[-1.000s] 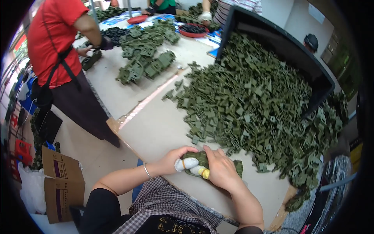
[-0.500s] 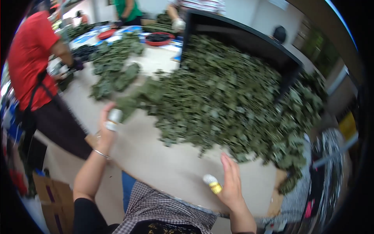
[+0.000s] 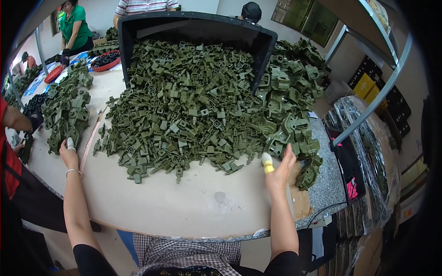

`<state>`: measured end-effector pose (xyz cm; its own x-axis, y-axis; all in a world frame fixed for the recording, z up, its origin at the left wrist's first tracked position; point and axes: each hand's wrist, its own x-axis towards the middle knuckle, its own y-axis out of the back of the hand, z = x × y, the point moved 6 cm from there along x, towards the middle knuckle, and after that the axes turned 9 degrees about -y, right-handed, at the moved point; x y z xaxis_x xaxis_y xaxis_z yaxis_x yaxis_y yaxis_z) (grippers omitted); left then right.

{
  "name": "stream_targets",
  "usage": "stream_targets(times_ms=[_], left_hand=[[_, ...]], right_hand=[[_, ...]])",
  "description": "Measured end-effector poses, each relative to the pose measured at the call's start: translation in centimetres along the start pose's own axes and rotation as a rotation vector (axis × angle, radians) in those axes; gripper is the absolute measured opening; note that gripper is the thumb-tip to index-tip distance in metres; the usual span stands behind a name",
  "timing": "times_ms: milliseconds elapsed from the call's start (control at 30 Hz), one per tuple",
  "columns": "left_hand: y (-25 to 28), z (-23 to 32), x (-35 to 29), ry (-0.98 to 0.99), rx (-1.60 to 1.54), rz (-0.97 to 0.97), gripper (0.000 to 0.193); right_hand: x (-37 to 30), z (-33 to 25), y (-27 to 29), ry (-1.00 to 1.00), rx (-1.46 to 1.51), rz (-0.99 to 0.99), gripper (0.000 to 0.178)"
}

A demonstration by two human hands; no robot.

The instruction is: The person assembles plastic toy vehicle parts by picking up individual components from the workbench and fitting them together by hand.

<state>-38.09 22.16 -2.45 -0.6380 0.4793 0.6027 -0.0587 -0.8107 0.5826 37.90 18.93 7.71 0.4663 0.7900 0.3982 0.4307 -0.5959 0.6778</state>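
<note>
My left hand (image 3: 69, 155) is at the near end of a pile of larger dark green plastic parts (image 3: 70, 103), its thumb in a white wrap and its fingers apart. The fingertips are close to or touching the lowest part; I cannot tell which. My right hand (image 3: 280, 172) is open beside another stack of larger green parts (image 3: 297, 133), its thumb wrapped in white and yellow. Between my hands lies a big heap of small green plastic pieces (image 3: 184, 106), spilling from a black bin (image 3: 198, 17) tipped on its side.
The pale board (image 3: 184, 207) covers the speckled table (image 3: 327, 184). Red trays (image 3: 106, 65) stand at the far left. A co-worker in red (image 3: 11, 152) is close on my left; one in green (image 3: 76, 30) stands farther back. A metal shelf post (image 3: 377, 94) rises at right.
My view has swung to the right and sharpened. My left hand has reached farther out to the left pile, and my right hand has come up beside the right stack.
</note>
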Motion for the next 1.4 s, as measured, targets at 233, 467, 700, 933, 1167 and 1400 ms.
stream_targets(times_ms=[233,467,700,933,1167,1400], left_hand=[[3.1,7.2,-2.2,-0.258,-0.007,0.146,0.042],[12.1,18.9,-11.5,-0.354,-0.668,-0.140,0.042],[11.1,28.8,-27.2,0.379,-1.538,-0.757,0.064],[13.5,29.1,-28.7,0.296,-1.746,-0.702,0.043],[15.6,31.9,-30.9,-0.309,-1.146,-0.916,0.056],[16.4,32.2,-30.2,-0.267,-1.176,-0.795,0.051]], right_hand=[[3.2,2.4,-2.9,-0.149,0.048,0.235,0.084],[1.0,7.0,-0.6,-0.410,1.264,-0.016,0.057],[-14.0,-6.6,-3.3,-0.087,1.242,-0.933,0.095],[-16.9,-13.0,-2.3,0.054,1.258,-1.235,0.084],[-17.5,-16.0,-0.5,0.359,0.594,-0.753,0.066],[-15.5,-16.4,0.5,0.524,0.672,-0.709,0.054]])
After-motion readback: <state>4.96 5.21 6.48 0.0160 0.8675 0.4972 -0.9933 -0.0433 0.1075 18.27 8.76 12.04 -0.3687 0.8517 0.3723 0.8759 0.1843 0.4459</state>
